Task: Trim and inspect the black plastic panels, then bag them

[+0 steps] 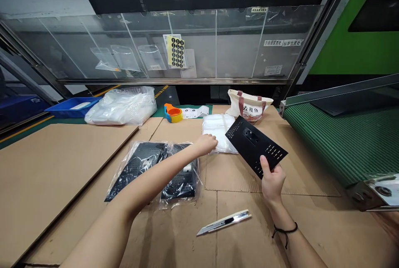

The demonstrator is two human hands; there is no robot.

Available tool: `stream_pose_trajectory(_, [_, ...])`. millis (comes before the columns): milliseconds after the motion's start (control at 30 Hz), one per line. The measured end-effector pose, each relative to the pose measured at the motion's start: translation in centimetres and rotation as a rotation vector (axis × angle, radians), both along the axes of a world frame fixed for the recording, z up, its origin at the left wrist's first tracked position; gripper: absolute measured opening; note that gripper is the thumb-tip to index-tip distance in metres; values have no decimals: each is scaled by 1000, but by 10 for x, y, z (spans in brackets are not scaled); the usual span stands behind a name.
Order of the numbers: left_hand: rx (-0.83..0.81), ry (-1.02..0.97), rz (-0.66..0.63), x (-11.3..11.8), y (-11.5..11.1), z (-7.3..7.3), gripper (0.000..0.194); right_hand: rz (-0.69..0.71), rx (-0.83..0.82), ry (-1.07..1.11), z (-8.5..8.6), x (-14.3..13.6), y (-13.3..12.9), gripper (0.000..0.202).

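In my right hand [273, 180] is a thin black perforated metal panel [260, 147], gripped at its lower corner with the thumb on top and held tilted above the table. My left hand [206, 144] reaches across to a stack of clear plastic bags [222, 131]. Its fingers are curled together at the left edge of the stack; whether they pinch a bag is hidden. Beneath my left forearm lie black panels in clear plastic bags [140, 164]. A utility knife [223, 222] with its blade out rests in front of me.
A green ribbed conveyor belt [349, 135] runs along the right. At the back are a canvas tote bag [249, 106], a tape roll [173, 114], a bulky plastic bundle [121, 106] and a blue tray [73, 106]. A cardboard sheet [56, 168] lies at left.
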State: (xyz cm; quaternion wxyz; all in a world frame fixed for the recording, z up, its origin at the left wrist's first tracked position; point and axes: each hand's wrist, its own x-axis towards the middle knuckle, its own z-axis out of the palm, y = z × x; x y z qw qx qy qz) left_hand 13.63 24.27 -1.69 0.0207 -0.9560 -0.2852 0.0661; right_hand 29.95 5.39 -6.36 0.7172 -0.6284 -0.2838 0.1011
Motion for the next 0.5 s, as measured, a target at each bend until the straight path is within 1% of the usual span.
stream_pose_trajectory(167, [-3, 6, 34, 9, 2, 2, 21, 16, -7, -34, 2, -2, -2, 50])
stream_pose_trajectory(267, [-9, -31, 50, 9, 6, 4, 23, 8, -9, -47, 3, -2, -3, 50])
stream_pose_trajectory(400, [-40, -102, 61, 8, 12, 1, 24, -6, -4, -66, 3, -2, -3, 50])
stream_pose_trajectory(500, [-86, -139, 112, 13, 18, -1, 23, -6, -8, -92, 4, -2, -4, 50])
